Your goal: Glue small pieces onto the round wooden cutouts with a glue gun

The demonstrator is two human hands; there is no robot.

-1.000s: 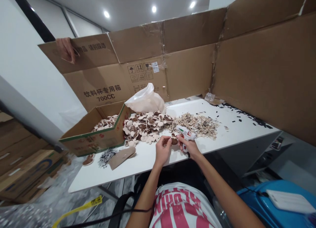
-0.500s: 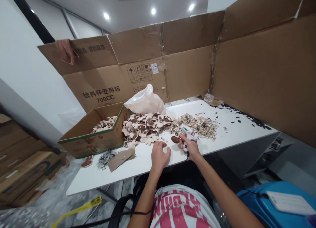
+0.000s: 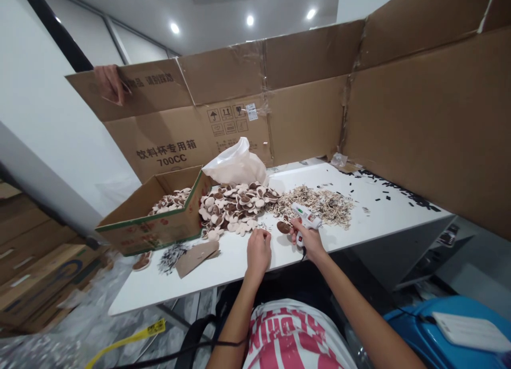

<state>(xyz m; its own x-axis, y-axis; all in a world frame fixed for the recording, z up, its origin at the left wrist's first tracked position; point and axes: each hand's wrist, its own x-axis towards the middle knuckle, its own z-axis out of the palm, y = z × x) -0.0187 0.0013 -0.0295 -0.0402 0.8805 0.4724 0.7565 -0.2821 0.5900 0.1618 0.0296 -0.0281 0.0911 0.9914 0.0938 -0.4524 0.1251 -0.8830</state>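
Observation:
My right hand (image 3: 309, 240) is wrapped round a white hot glue gun (image 3: 306, 215), and a brown oval felt piece (image 3: 283, 227) sticks out at the fingertips of the same hand. Just left of it, my left hand (image 3: 259, 248) is closed in a pinch over the table; whatever is in its fingers is hidden or too small to make out. Beyond the hands lies a heap of white and brown felt pieces (image 3: 235, 206). To its right spreads a pile of thin cream strips (image 3: 319, 204).
An open carton (image 3: 147, 233) with more felt pieces stands left, beside a white bag (image 3: 239, 164). Cardboard scraps (image 3: 197, 257) and thin dark strips (image 3: 171, 257) lie near the front edge. Cardboard walls (image 3: 307, 119) enclose the back; another person's hand (image 3: 112, 84) grips their top. Black bits (image 3: 399, 190) lie right.
The fingers of my left hand have closed together from a looser, parted curl. My right hand keeps the glue gun and brown piece in nearly the same place.

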